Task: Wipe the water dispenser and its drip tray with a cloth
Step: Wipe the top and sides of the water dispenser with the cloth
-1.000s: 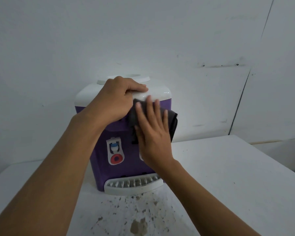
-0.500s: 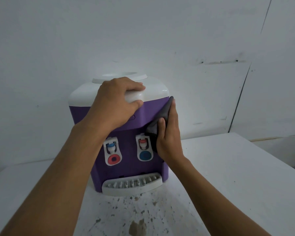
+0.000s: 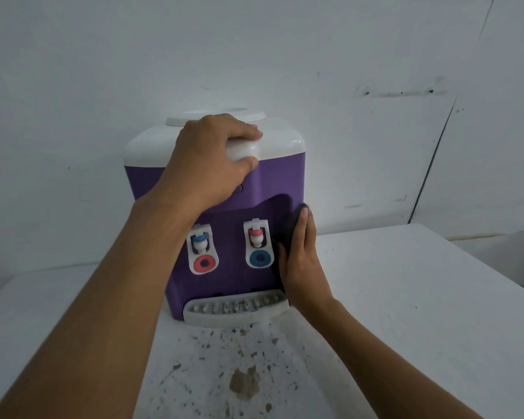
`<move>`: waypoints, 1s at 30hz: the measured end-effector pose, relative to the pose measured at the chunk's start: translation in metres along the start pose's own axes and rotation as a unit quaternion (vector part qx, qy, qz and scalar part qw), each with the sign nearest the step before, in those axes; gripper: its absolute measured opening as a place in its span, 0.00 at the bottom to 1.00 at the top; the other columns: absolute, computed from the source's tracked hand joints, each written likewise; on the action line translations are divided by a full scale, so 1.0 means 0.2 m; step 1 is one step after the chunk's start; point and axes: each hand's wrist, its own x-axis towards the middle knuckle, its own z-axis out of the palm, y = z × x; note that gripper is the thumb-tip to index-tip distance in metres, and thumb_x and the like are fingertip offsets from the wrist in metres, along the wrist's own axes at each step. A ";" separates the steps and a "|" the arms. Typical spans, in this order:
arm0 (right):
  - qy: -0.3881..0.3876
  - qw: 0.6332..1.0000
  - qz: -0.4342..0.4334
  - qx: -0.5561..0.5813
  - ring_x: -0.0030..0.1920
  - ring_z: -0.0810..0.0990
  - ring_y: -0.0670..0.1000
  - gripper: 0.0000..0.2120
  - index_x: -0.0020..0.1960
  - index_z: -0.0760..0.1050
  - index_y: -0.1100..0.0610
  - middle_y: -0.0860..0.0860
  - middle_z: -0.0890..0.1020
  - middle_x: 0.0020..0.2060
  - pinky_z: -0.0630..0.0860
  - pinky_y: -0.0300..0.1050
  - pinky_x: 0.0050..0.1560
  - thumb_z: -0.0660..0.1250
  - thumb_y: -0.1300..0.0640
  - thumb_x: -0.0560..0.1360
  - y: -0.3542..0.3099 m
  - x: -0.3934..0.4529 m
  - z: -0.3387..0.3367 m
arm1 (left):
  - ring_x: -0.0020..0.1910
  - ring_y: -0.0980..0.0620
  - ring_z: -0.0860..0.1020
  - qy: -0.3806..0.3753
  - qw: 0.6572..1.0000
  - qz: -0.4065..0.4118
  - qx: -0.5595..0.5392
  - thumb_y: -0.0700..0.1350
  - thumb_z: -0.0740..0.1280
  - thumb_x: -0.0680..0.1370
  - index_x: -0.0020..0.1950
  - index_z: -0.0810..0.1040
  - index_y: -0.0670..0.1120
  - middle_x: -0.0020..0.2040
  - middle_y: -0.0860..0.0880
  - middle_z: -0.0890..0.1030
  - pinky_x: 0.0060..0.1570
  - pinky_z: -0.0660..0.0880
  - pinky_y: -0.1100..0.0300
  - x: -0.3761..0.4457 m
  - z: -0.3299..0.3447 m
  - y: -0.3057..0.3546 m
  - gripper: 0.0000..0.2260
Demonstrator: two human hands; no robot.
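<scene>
the purple water dispenser (image 3: 218, 189) stands at the counter's (image 3: 421, 297) 12 o'clock edge, drip tray (image 3: 235, 309) at its 6 o'clock. left hand (image 3: 206, 158) grips its white top, fingers (image 3: 242, 133) curled over. right hand (image 3: 300, 261), fingers pressed together, presses the dark cloth (image 3: 292, 228) flat on its 3 o'clock side.

Left hand (image 3: 206, 158) grips purple water dispenser (image 3: 280, 179) top; right hand (image 3: 300, 261) presses dark cloth (image 3: 294, 225) against its right edge.

Purple plastic water dispenser body (image 3: 280, 179) at frame centre, glossy white top. White taps: left with blue knob and red ring (image 3: 201, 251), right with pink knob and blue ring (image 3: 258, 247). Dark grey cloth (image 3: 291, 229). White tabletop (image 3: 406, 297), brown-speckled at lower centre.
</scene>
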 end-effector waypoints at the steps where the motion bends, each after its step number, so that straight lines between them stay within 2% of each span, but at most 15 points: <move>1: -0.017 1.000 0.010 -0.004 0.82 0.52 0.51 0.37 0.82 0.29 0.48 0.50 0.40 0.84 0.60 0.39 0.72 0.54 0.50 0.87 0.01 -0.04 0.01 | 0.64 0.60 0.77 0.000 1.000 0.000 0.001 0.43 0.78 0.76 0.67 0.84 0.53 0.66 0.57 0.82 0.65 0.71 0.67 0.00 0.00 0.00 0.19; 3: -0.035 0.999 0.022 -0.001 0.82 0.55 0.57 0.38 0.81 0.27 0.46 0.48 0.38 0.83 0.67 0.46 0.71 0.54 0.50 0.87 0.02 -0.08 0.01 | 0.65 0.58 0.77 0.001 1.000 0.000 0.001 0.43 0.78 0.76 0.67 0.84 0.53 0.66 0.57 0.82 0.67 0.71 0.65 0.00 0.00 0.01 0.19; 6: -0.029 0.999 0.033 0.030 0.82 0.56 0.56 0.38 0.79 0.25 0.40 0.45 0.38 0.83 0.72 0.50 0.70 0.53 0.49 0.87 -0.02 -0.04 -0.03 | 0.66 0.57 0.77 0.001 1.000 -0.001 0.004 0.43 0.78 0.76 0.67 0.83 0.52 0.67 0.56 0.82 0.68 0.72 0.63 -0.01 0.00 0.01 0.20; 10: 0.041 0.999 0.012 0.028 0.81 0.57 0.55 0.37 0.82 0.30 0.44 0.47 0.43 0.84 0.71 0.40 0.62 0.55 0.51 0.87 -0.10 0.13 -0.07 | 0.65 0.57 0.77 0.000 1.000 0.005 0.012 0.43 0.78 0.77 0.68 0.83 0.52 0.68 0.56 0.82 0.67 0.71 0.64 -0.01 0.00 0.01 0.20; 12: 0.050 0.998 0.007 0.029 0.82 0.57 0.56 0.37 0.82 0.31 0.45 0.49 0.44 0.84 0.70 0.41 0.63 0.57 0.52 0.87 -0.11 0.16 -0.07 | 0.65 0.58 0.77 0.000 1.000 0.003 0.011 0.43 0.78 0.77 0.68 0.83 0.52 0.68 0.56 0.82 0.66 0.71 0.65 -0.01 0.00 0.01 0.20; 17: -0.024 0.998 0.052 0.017 0.80 0.60 0.59 0.39 0.78 0.25 0.38 0.46 0.45 0.83 0.72 0.57 0.71 0.56 0.49 0.86 -0.05 -0.05 -0.02 | 0.67 0.56 0.77 0.004 1.000 0.005 0.012 0.43 0.78 0.77 0.68 0.83 0.51 0.68 0.55 0.82 0.68 0.70 0.65 -0.01 0.01 0.01 0.20; 23: -0.069 0.994 0.081 0.029 0.80 0.62 0.58 0.38 0.79 0.26 0.40 0.46 0.45 0.83 0.75 0.61 0.70 0.54 0.48 0.86 -0.03 -0.11 -0.02 | 0.67 0.55 0.77 0.004 1.000 0.001 0.015 0.43 0.77 0.77 0.68 0.83 0.52 0.68 0.55 0.81 0.69 0.71 0.63 -0.02 0.00 0.01 0.20; 27: -0.010 0.999 0.041 0.018 0.76 0.68 0.61 0.36 0.81 0.29 0.44 0.49 0.46 0.83 0.82 0.58 0.60 0.53 0.48 0.87 -0.09 0.05 -0.08 | 0.68 0.55 0.77 0.004 1.000 0.004 0.019 0.44 0.77 0.77 0.69 0.82 0.52 0.69 0.55 0.81 0.69 0.71 0.62 -0.02 0.00 0.01 0.20; 30: 0.042 0.999 0.013 0.019 0.79 0.63 0.60 0.36 0.82 0.32 0.46 0.51 0.47 0.83 0.80 0.52 0.59 0.55 0.52 0.87 -0.14 0.18 -0.09 | 0.68 0.55 0.77 0.007 1.000 0.009 0.027 0.44 0.77 0.78 0.70 0.82 0.51 0.69 0.54 0.81 0.67 0.70 0.65 -0.01 0.01 0.01 0.20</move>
